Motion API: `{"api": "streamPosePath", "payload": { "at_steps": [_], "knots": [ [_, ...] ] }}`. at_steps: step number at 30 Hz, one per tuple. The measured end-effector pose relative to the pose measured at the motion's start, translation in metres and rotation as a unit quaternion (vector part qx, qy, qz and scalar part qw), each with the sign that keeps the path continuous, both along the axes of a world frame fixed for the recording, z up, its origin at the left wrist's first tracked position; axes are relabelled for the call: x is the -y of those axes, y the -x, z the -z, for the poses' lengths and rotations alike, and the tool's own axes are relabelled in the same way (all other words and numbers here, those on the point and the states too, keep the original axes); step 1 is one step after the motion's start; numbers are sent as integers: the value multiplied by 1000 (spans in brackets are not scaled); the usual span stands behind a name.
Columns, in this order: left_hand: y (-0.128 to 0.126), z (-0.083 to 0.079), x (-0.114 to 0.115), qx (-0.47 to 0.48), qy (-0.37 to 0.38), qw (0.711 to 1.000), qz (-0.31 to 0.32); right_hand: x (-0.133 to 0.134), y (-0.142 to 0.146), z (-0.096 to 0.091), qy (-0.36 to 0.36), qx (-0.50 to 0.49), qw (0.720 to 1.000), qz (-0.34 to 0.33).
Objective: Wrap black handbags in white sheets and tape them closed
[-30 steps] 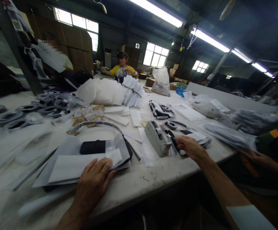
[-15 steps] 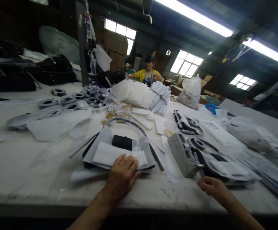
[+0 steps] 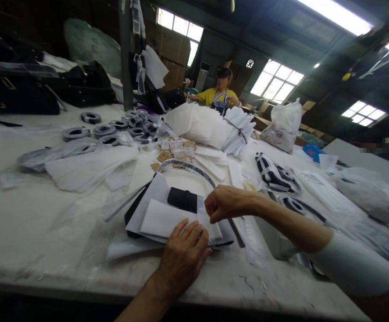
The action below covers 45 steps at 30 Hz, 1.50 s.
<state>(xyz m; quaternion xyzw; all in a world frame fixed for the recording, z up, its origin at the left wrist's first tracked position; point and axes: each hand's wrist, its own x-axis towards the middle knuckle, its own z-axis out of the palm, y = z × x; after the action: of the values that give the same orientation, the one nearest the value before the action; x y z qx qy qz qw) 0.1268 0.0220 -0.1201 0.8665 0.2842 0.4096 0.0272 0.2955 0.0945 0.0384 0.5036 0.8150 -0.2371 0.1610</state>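
The left hand [image 3: 185,250], fingers slightly spread, seemingly steadied the folded, white, paper-like sheet [image 3: 162,219] atop the arch-handled black bag [image 3: 183,200] on the white table [image 3: 63,243]; the right hand [image 3: 223,203] curled nearby, contents indiscernible.

Black on the bag [image 3: 177,198], crisp white on the paper [image 3: 157,219], and the handle [image 3: 194,167] comes up mottled grey and black! Grey-and-black coils [image 3: 75,133] here, tan and white tags [image 3: 164,155] there. A bright yellow shirt [image 3: 209,96] flashes, a vivid blue packet [image 3: 313,152] answers, and the sleeve [image 3: 358,259] shows palest greenish white!
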Motion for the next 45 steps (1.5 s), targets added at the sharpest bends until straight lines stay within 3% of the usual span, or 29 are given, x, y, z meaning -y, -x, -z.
{"api": "streamPosePath", "payload": {
  "at_steps": [5, 8, 11, 13, 15, 17, 18, 20, 22, 23, 24, 27, 32, 35, 40, 45],
  "knots": [
    [-1, 5, 0, 12, 5, 1000, -10, -49, 28, 36, 14, 175, 977, -122],
    [-2, 6, 0, 13, -1, 1000, -17, -63, 28, 54, 3, 203, 961, -188],
    [-2, 4, -1, 7, -14, 1000, -24, -69, 18, 58, -113, 200, 938, -258],
    [0, 2, -2, 3, -23, 999, -26, -72, 7, 53, -220, 175, 922, -265],
    [1, 1, -3, 7, -34, 999, -22, -72, -6, 43, -335, 126, 912, -201],
    [2, 0, -5, 14, -41, 999, -16, -64, -25, 30, -463, 41, 883, -69],
    [2, 0, -5, 15, -41, 999, -13, -56, -37, 23, -524, -11, 851, 7],
    [1, 1, -6, 13, -38, 999, -7, -30, -63, 9, -622, -103, 763, 138],
    [1, 2, -7, 10, -36, 999, -4, 6, -89, -1, -678, -156, 684, 220],
    [0, 3, -7, 10, -35, 999, -4, 24, -98, -3, -686, -166, 663, 249],
    [0, 3, -7, 11, -35, 999, -3, 43, -104, -3, -678, -169, 661, 274],
    [-1, 4, -6, 21, -35, 999, -2, 85, -94, 15, -594, -186, 715, 319],
    [3, -3, -6, 20, -62, 998, -5, 104, -14, 68, -407, -278, 850, 184],
    [10, -10, -8, -9, -79, 997, 19, 103, 19, 92, -307, -268, 904, 130],
    [21, -13, -14, -67, -103, 991, 49, 99, 20, 124, -271, -221, 928, 130],
    [41, -17, -23, -78, -154, 985, 2, 92, 20, 157, -389, -166, 904, 69]
  ]
}}
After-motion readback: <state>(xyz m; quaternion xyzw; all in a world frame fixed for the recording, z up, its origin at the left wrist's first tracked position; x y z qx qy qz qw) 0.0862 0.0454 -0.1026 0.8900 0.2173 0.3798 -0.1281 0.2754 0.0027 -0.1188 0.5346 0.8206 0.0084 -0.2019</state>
